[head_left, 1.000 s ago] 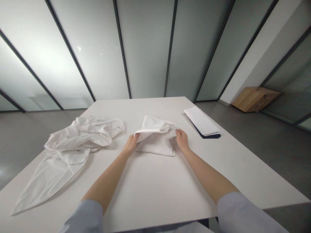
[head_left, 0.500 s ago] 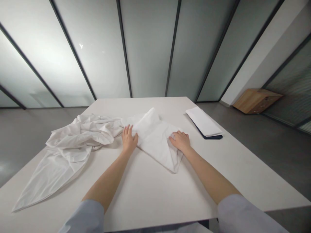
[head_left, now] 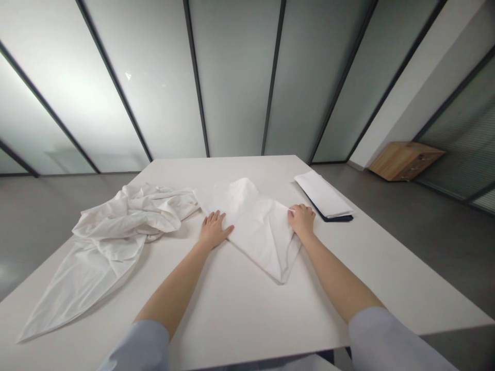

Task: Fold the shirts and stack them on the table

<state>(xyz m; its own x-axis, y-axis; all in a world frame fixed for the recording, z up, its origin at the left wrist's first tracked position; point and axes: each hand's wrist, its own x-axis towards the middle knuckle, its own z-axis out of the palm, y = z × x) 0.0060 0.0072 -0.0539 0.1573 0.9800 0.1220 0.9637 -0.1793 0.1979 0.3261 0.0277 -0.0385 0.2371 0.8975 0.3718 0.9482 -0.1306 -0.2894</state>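
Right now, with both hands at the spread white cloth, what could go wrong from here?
The spread white cloth meets or nearly meets the crumpled white fabric heap on its left, so the two might tangle. The right hand is near the folded white cloth and could nudge it. Folds at the spread white cloth's near corner might crease if pressed.

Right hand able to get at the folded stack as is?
Likely yes: only a narrow strip of table shows between the right hand and the folded stack, though that hand is at the middle white cloth.
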